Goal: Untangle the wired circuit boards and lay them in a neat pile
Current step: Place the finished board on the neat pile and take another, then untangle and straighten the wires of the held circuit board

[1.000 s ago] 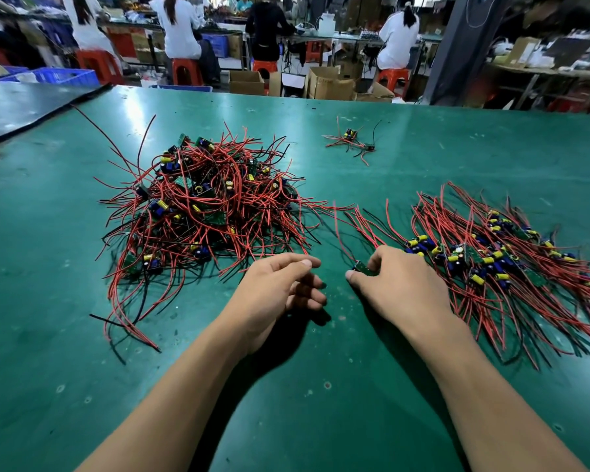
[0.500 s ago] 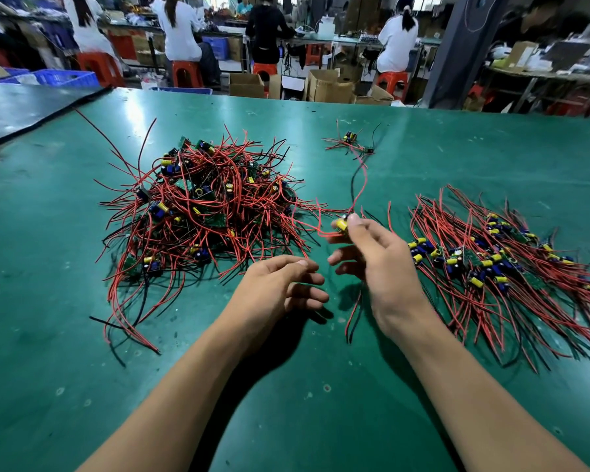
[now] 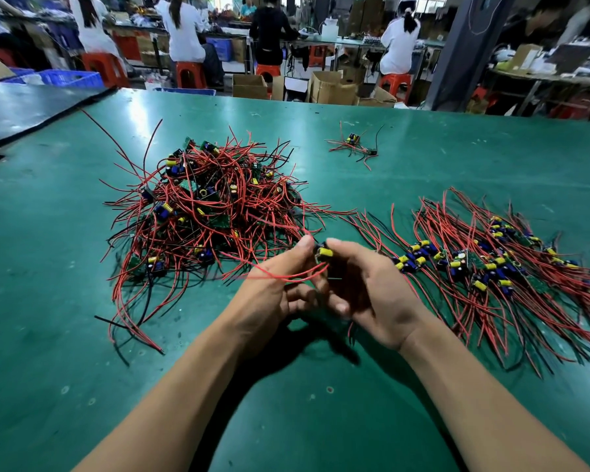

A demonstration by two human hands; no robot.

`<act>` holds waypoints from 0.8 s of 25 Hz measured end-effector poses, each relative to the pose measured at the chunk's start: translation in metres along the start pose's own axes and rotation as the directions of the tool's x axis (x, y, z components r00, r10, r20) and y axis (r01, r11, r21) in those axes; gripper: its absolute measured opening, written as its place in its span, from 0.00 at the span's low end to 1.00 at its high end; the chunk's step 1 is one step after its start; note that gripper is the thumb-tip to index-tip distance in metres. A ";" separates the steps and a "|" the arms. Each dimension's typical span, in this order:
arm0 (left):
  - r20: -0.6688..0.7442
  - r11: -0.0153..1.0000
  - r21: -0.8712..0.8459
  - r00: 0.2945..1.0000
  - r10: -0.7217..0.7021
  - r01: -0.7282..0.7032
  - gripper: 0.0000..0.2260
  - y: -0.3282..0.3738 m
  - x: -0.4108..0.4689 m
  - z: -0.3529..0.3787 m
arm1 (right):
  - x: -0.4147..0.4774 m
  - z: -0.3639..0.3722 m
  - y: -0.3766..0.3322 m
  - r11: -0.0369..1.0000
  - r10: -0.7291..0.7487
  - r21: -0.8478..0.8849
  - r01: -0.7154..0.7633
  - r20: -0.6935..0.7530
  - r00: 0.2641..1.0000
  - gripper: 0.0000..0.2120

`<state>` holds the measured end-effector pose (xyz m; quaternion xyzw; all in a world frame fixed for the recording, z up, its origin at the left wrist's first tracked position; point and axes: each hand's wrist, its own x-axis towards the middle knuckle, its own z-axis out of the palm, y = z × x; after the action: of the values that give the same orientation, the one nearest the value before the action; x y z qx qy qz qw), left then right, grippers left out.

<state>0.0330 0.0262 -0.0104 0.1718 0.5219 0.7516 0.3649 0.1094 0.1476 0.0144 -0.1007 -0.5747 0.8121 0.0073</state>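
Fingertip pinch of left hand [image 3: 269, 294] and right hand [image 3: 372, 291] on one wired board [image 3: 324, 252]

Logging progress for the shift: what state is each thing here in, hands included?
Tangled heap: knotted, unsorted.
Neat pile: wires combed one way, lying flat.
Held board: off the table, red wires trailing.
Left hand: pinches the held board.
Right hand: pinches the held board.
Stray boards: lying apart, far side.
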 end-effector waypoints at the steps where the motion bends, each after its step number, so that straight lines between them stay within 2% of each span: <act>1: -0.001 1.000 0.009 1.000 0.026 -0.026 0.16 0.000 0.000 0.002 | 0.002 0.000 0.004 0.994 -0.006 -0.105 0.001 -0.048 0.999 0.19; 3: -0.059 0.999 -0.001 0.997 0.043 -0.044 0.11 0.000 0.001 0.005 | 0.005 -0.001 0.009 0.974 -0.035 -0.227 0.003 -0.136 0.990 0.20; 5: -0.125 0.998 -0.053 0.992 0.022 -0.029 0.13 -0.001 0.004 0.006 | 0.007 -0.004 0.012 0.958 -0.071 -0.288 0.018 -0.174 0.982 0.17; 7: -0.155 0.996 -0.049 0.985 0.070 -0.079 0.09 -0.003 0.004 0.004 | 0.010 -0.006 0.017 0.941 -0.136 -0.334 0.061 -0.207 0.969 0.12; 10: -0.245 0.989 -0.058 0.962 0.119 -0.137 0.12 -0.003 0.000 -0.001 | 0.016 -0.008 0.022 0.863 -0.268 -0.501 0.069 -0.337 0.903 0.08; 12: -0.284 0.990 -0.070 0.954 0.100 -0.125 0.12 -0.004 0.003 -0.004 | 0.016 -0.016 0.021 0.721 -0.371 -0.691 -0.047 -0.443 0.816 0.08; 14: -0.275 0.992 -0.067 0.958 0.084 -0.106 0.12 -0.003 0.004 -0.004 | 0.012 -0.027 0.017 0.484 -0.454 -0.841 -0.241 -0.477 0.752 0.11; 15: -0.265 0.993 -0.057 0.960 0.088 -0.107 0.11 -0.003 0.004 -0.004 | 0.008 -0.031 0.014 0.391 -0.471 -0.861 -0.324 -0.490 0.733 0.12; 17: -0.248 0.993 0.000 0.962 0.112 -0.116 0.08 -0.004 0.003 -0.003 | 0.003 -0.035 0.010 0.307 -0.496 -0.860 -0.407 -0.510 0.703 0.13; 20: -0.210 0.991 0.059 0.969 0.131 -0.122 0.07 -0.005 0.001 -0.002 | 0.002 -0.033 0.009 0.286 -0.547 -0.888 -0.360 -0.460 0.699 0.13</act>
<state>0.0322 0.0264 -0.0156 0.1313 0.5630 0.7754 0.2540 0.1142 0.1752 -0.0047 -0.3476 -0.8912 0.1926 0.2188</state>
